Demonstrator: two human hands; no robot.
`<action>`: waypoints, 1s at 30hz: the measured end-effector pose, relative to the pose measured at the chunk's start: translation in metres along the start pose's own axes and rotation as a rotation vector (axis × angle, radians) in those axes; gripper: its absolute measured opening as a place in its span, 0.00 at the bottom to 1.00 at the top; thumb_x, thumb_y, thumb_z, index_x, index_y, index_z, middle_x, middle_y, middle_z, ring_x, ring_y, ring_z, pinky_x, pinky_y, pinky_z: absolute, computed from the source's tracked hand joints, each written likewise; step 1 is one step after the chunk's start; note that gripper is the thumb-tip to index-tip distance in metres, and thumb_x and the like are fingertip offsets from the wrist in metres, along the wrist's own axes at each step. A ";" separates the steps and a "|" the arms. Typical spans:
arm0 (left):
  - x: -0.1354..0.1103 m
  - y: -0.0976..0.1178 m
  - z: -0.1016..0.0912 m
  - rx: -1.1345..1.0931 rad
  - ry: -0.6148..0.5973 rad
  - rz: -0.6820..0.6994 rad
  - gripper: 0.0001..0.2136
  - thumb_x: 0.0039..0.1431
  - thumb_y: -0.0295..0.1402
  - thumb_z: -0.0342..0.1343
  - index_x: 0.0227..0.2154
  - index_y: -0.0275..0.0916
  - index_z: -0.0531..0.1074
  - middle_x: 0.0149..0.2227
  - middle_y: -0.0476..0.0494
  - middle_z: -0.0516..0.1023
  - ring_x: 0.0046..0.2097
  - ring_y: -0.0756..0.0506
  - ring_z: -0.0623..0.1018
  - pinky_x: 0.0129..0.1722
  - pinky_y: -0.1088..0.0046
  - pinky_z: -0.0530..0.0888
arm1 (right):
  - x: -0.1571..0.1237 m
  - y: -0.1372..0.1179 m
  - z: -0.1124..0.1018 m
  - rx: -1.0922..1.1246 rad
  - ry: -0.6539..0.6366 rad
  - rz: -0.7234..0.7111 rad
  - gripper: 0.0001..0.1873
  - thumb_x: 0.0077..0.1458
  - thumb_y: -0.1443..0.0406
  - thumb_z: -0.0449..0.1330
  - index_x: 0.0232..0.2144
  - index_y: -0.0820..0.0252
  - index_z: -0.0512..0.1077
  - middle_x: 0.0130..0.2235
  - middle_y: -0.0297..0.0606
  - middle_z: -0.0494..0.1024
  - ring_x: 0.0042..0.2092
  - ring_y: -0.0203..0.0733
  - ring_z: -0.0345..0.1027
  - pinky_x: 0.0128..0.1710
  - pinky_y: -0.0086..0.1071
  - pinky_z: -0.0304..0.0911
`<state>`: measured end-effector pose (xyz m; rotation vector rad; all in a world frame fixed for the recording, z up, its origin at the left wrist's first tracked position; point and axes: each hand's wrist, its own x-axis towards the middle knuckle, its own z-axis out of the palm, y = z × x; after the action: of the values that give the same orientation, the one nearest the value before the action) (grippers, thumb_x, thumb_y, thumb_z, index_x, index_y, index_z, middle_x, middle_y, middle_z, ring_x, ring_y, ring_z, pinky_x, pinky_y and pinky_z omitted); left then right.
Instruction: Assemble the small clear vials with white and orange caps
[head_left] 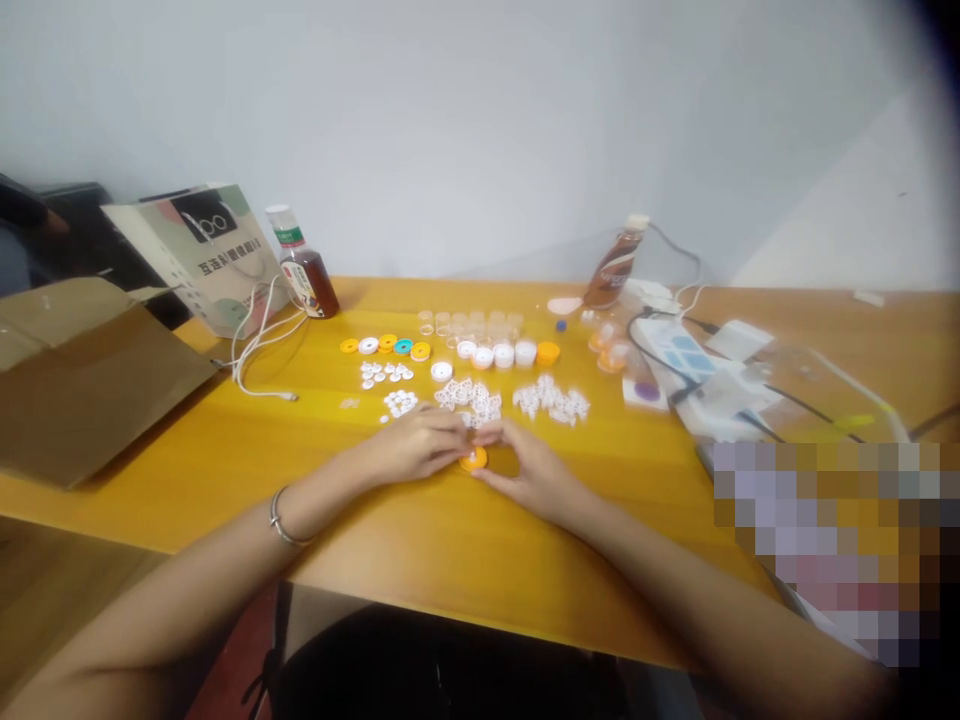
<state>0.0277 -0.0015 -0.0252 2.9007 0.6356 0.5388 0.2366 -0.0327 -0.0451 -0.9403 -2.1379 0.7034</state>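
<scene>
An orange cap [473, 459] is held between the closed fingertips of the left hand [420, 445] and the right hand [529, 470], low on the yellow table [420, 540]. Heaps of small white bits [551, 402] are spread just behind the hands. Further back, a row of coloured caps [386, 345] and a row of little clear cups [469, 322] are lined up. Brown drink is seen in a bottle [307, 275] beside a paper bag [206, 255]. A plain white wall [480, 120] is seen behind.
</scene>
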 end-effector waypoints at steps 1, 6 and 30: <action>0.000 0.000 -0.001 0.001 -0.007 -0.001 0.09 0.62 0.32 0.47 0.38 0.40 0.73 0.34 0.44 0.74 0.37 0.49 0.73 0.38 0.71 0.66 | 0.000 0.000 0.000 0.000 0.000 0.000 0.15 0.49 0.66 0.60 0.40 0.56 0.62 0.41 0.40 0.74 0.44 0.42 0.70 0.44 0.40 0.67; -0.003 0.002 -0.004 0.063 -0.084 0.005 0.10 0.62 0.33 0.45 0.40 0.41 0.71 0.38 0.44 0.74 0.39 0.48 0.72 0.41 0.69 0.64 | 0.000 0.001 0.001 -0.013 -0.002 -0.002 0.14 0.49 0.67 0.60 0.39 0.57 0.62 0.40 0.40 0.73 0.44 0.42 0.70 0.44 0.40 0.67; -0.003 0.014 -0.009 0.206 -0.118 0.004 0.08 0.57 0.30 0.46 0.35 0.39 0.70 0.35 0.46 0.72 0.39 0.48 0.69 0.42 0.69 0.60 | 0.002 -0.003 -0.001 -0.082 -0.035 -0.108 0.04 0.53 0.67 0.57 0.34 0.58 0.67 0.34 0.37 0.73 0.38 0.40 0.66 0.41 0.36 0.63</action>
<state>0.0269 -0.0147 -0.0150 3.0970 0.7078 0.3163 0.2355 -0.0322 -0.0414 -0.8527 -2.2450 0.5870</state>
